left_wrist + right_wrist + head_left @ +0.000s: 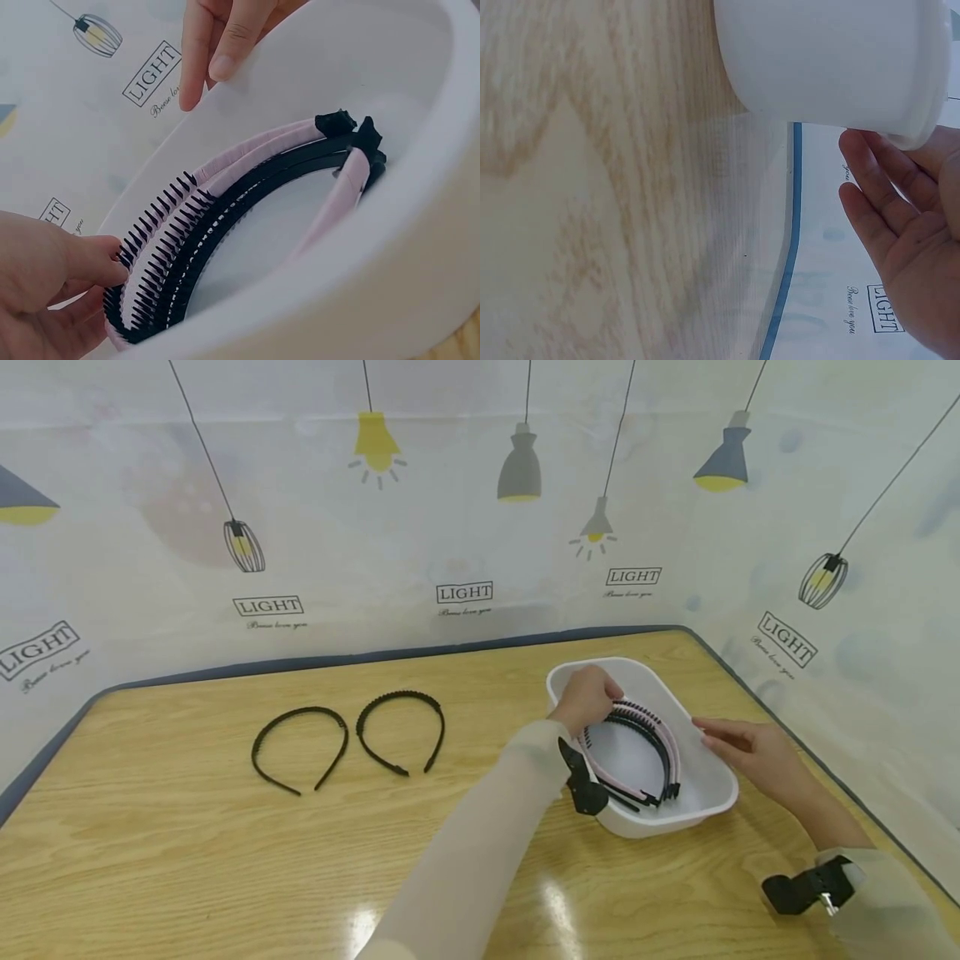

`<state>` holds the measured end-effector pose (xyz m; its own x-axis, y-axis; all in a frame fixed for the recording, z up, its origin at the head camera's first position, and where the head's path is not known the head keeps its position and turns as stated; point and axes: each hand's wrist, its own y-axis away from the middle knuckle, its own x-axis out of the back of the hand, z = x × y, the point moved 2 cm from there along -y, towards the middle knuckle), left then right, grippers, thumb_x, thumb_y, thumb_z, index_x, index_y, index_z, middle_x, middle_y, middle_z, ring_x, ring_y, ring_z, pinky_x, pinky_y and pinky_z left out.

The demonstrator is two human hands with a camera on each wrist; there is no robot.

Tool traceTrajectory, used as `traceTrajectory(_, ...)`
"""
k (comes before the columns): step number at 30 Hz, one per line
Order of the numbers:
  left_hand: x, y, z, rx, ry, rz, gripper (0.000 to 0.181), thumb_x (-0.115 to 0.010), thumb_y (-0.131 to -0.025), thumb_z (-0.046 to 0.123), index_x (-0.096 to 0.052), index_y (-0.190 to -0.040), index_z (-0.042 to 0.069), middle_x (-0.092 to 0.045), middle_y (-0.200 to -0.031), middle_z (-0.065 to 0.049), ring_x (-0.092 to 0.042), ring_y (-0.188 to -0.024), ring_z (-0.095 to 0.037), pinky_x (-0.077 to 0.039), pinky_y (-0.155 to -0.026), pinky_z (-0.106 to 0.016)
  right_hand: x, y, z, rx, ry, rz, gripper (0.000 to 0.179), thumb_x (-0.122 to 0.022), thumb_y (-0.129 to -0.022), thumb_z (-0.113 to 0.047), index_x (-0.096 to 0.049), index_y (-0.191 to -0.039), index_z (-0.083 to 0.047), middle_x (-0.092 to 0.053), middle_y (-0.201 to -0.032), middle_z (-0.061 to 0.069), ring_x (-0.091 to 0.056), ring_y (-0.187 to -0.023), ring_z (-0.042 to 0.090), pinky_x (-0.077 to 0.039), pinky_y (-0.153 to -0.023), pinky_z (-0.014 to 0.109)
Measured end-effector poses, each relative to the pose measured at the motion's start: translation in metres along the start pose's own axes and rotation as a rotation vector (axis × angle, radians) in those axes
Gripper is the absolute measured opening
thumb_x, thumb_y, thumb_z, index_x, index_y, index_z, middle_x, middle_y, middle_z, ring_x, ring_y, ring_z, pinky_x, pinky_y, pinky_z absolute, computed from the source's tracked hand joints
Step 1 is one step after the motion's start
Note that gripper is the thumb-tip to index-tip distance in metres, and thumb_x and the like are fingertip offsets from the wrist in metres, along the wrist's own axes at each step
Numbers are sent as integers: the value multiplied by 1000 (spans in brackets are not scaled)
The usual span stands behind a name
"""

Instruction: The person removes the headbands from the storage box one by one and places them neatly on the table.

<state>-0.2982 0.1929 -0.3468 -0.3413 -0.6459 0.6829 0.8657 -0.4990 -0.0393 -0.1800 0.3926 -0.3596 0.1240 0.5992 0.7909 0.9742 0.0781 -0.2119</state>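
Note:
Pink toothed headbands (259,154) and black headbands (289,163) lie bunched together inside a white plastic basin (701,777). My left hand (588,697) reaches in over the basin's left side and pinches the toothed crown of the bunch, thumb on the inner side in the left wrist view. Several bands overlap there; I cannot tell how many it grips. At the opposite side, my right hand (765,760) holds the basin's rim between thumb and fingers. In the right wrist view its other fingers (874,180) extend below the rim.
Two black headbands lie apart on the wooden table (225,868): a thin one (309,708) at the left and a twisted-looking one (405,694) beside it. A lamp-print wall sheet (465,527) borders the table at the back and right.

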Motion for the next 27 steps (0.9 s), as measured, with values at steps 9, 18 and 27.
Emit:
traceTrajectory(9,7,3,3,-25,10,22,31,-58,-81,-8,-71,-103,8,-67,-100,-1,-58,-93,-10,-45,-73,-15,1,0,-1,2,1,0,35,-55,-93,-18,-58,-119,5,-58,-116,24,-38,-91,-24,-39,-72,2)
traceTrajectory(18,14,-1,1,-1,78,31,30,-60,-82,-7,-72,-103,10,-67,-96,2,-57,-88,-8,-46,-72,-17,1,0,-1,-3,6,1,35,-55,-93,-18,-58,-119,5,-57,-116,25,-40,-91,-22,-40,-72,3)
traceTrajectory(27,27,2,4,1,97,40,27,-60,-84,-3,-72,-103,11,-65,-97,2,-54,-84,-9,-45,-66,-16,1,1,-3,6,-7,3,34,-56,-92,-16,-58,-118,5,-57,-116,25,-43,-91,-20,-41,-72,4)
